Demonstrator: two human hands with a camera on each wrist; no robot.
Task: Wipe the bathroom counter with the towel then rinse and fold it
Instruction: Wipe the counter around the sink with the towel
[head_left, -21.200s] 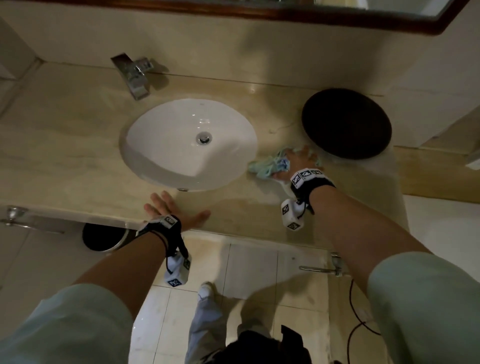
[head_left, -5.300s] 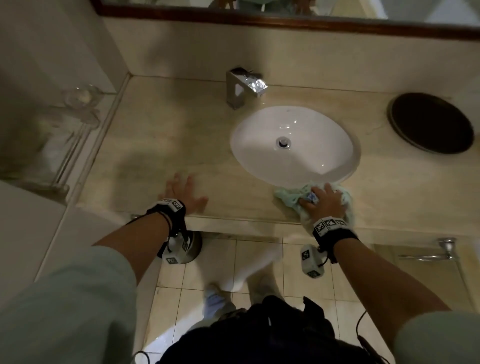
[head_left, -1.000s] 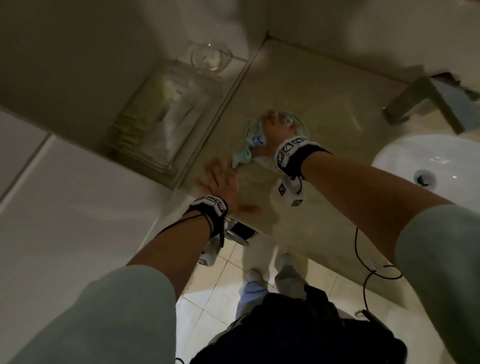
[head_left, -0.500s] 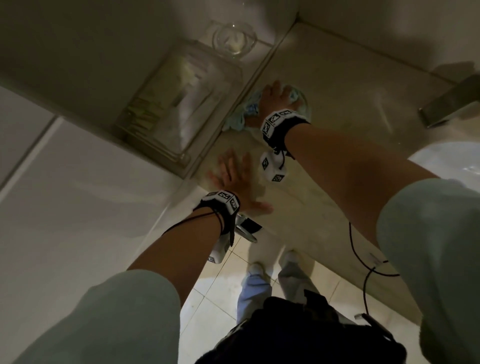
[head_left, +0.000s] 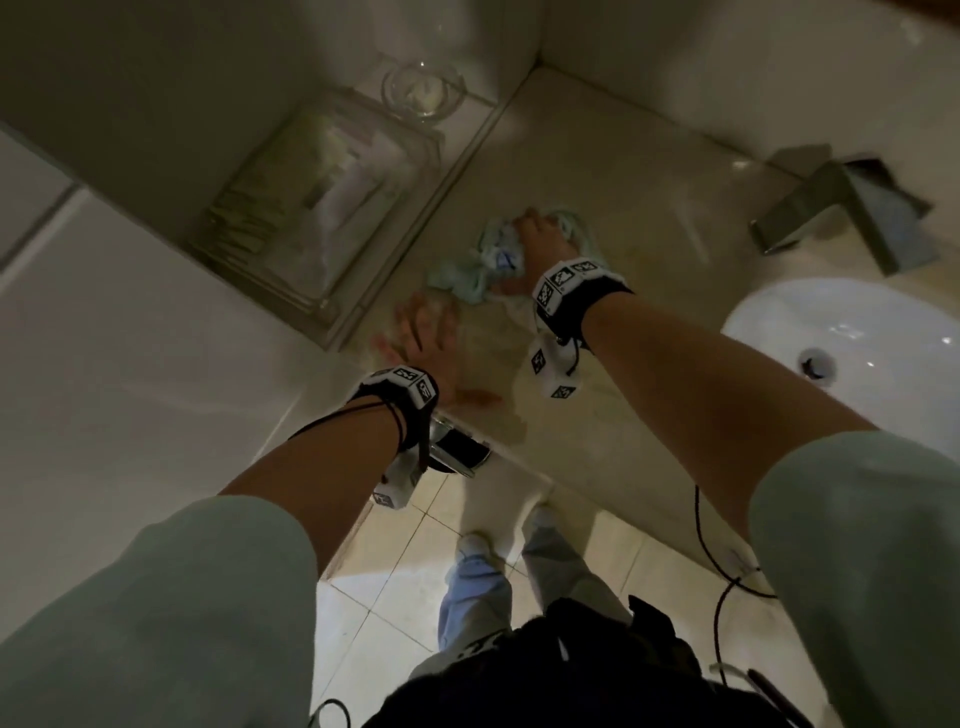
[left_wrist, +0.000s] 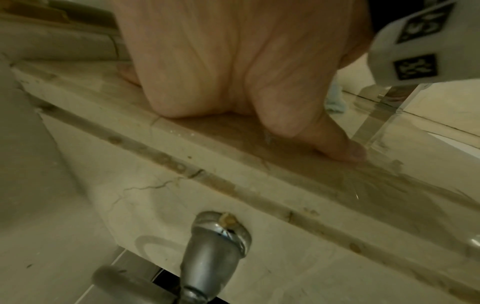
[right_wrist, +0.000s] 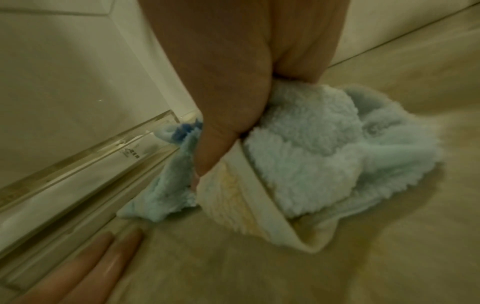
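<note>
A fluffy light-blue towel (head_left: 480, 262) with a cream hem (right_wrist: 324, 164) lies bunched on the beige marble counter (head_left: 649, 171), at its left end. My right hand (head_left: 540, 236) lies on top of it and grips it, the thumb (right_wrist: 218, 144) pressed into a fold; its fingers are hidden. My left hand (head_left: 423, 338) rests flat on the counter near the front edge, palm down (left_wrist: 233, 61), fingers spread. Two of its fingertips (right_wrist: 103, 259) lie just short of the towel.
A clear glass tray (head_left: 311, 208) and a glass bowl (head_left: 423, 91) stand on the ledge left of the counter. The tray's edge (right_wrist: 91, 164) runs close beside the towel. The white sink (head_left: 857, 353) and steel faucet (head_left: 841, 218) are right. A chrome bracket (left_wrist: 215, 246) sticks out below the front edge.
My right hand has slid the towel a little toward me and away from the glass tray. My left hand stays flat in the same place.
</note>
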